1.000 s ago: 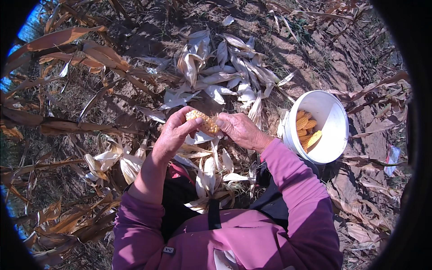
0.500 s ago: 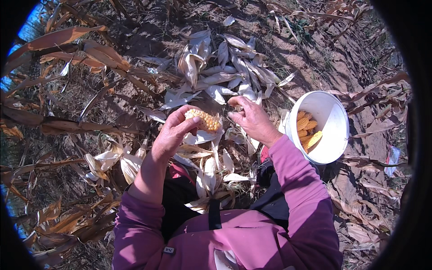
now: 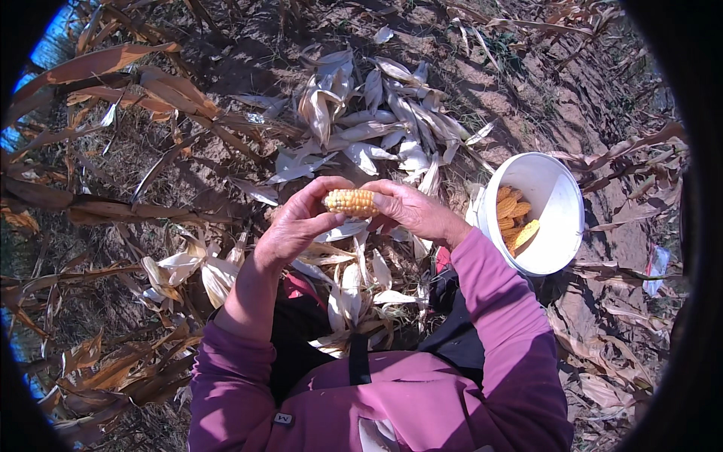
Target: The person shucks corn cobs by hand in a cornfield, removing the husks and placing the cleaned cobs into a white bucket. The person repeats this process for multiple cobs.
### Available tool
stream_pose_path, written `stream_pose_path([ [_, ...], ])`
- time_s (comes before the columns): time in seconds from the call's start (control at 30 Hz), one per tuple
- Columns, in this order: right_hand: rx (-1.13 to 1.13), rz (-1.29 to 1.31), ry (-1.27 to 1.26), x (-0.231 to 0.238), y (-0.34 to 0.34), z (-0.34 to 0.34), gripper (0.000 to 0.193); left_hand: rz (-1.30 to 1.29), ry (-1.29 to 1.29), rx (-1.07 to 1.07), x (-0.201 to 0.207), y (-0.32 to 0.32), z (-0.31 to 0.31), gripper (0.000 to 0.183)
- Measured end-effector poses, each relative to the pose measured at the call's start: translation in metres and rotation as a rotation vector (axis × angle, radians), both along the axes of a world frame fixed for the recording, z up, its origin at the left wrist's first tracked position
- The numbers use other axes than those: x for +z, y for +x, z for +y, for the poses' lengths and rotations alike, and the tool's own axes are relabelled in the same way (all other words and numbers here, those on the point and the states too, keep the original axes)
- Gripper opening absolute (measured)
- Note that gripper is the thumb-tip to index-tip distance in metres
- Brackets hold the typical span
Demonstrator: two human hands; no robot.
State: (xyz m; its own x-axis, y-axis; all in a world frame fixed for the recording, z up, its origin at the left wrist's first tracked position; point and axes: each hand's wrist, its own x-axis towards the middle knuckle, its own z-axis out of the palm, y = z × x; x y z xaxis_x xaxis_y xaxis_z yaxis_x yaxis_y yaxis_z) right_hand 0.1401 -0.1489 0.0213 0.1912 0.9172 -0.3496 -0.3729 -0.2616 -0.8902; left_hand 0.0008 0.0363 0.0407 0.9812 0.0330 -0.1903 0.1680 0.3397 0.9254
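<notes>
A short, husked ear of corn (image 3: 349, 202) with pale yellow kernels lies level between my two hands. Its left end, where some kernels look dark, is gripped by my left hand (image 3: 297, 220), thumb below and fingers above. On the other end, the thumb and fingers of my right hand (image 3: 414, 211) are closed. To the right of that hand a white bucket (image 3: 556, 211) stands tipped toward me, with several yellow ears of corn (image 3: 512, 213) inside. Loose husks (image 3: 350, 290) lie on the ground beneath my hands.
Beyond my hands is a heap of dry, pale husks (image 3: 376, 113) on bare soil. Dry corn stalks and leaves (image 3: 143, 90) crowd the left side. More dry leaves (image 3: 610, 369) lie at the lower right, and a clear plastic scrap (image 3: 657, 270) is past the bucket.
My right hand has come left and closed on the ear's right end. The ear has turned from slanting to level. The bucket and husks have stayed put.
</notes>
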Motion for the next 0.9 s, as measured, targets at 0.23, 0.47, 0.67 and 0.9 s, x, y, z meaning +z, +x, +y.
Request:
stream_pose_path([
  [0.23,-0.15,-0.535,0.106,-0.004,-0.006,-0.001,0.042,-0.03,0.044,0.066,-0.001,0.003,-0.005,0.044],
  [0.47,-0.116,-0.568,0.013,0.003,-0.009,0.0,0.041,-0.045,0.269,0.091,-0.013,0.005,-0.006,0.03],
  [0.67,-0.085,-0.615,0.032,0.006,-0.012,0.001,0.04,-0.14,0.287,0.162,-0.023,0.003,-0.001,0.019],
  [0.9,-0.106,-0.548,0.057,0.002,-0.013,0.001,0.04,-0.102,0.475,0.256,-0.021,0.004,0.0,0.007],
])
